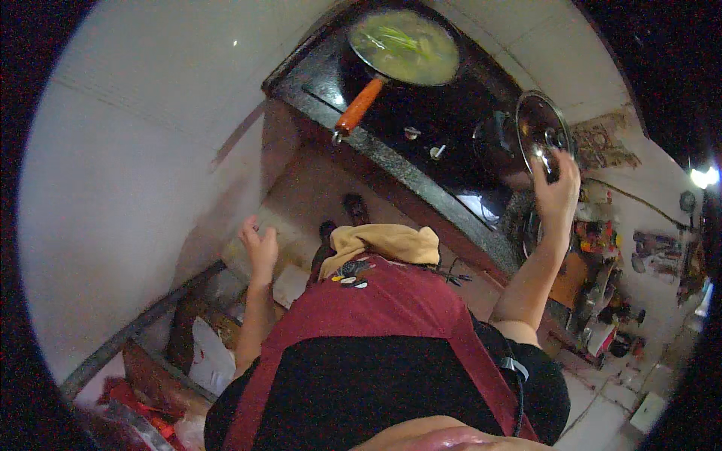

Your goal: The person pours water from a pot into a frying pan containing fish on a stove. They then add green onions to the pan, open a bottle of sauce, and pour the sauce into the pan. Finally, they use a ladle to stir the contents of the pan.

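A pan [404,49] with an orange handle [359,107] sits on the hob, holding pale, cloudy liquid with long green stalks on top. My right hand [555,186] is at a glass lid [533,127], which stands on edge near the wall. Its fingertips overlap the lid's lower part, just below the knob [553,137]; whether they grip it is unclear. My left hand [259,248] hangs in the air on the left, fingers apart, with nothing in it.
Two hob knobs [437,152] face me beside the speckled stone counter edge [417,169]. A yellow cloth [383,242] lies at the front of my red apron [366,304]. Bags and a crate-like container [152,377] occupy the lower left. Cluttered kitchen items [598,242] are at right.
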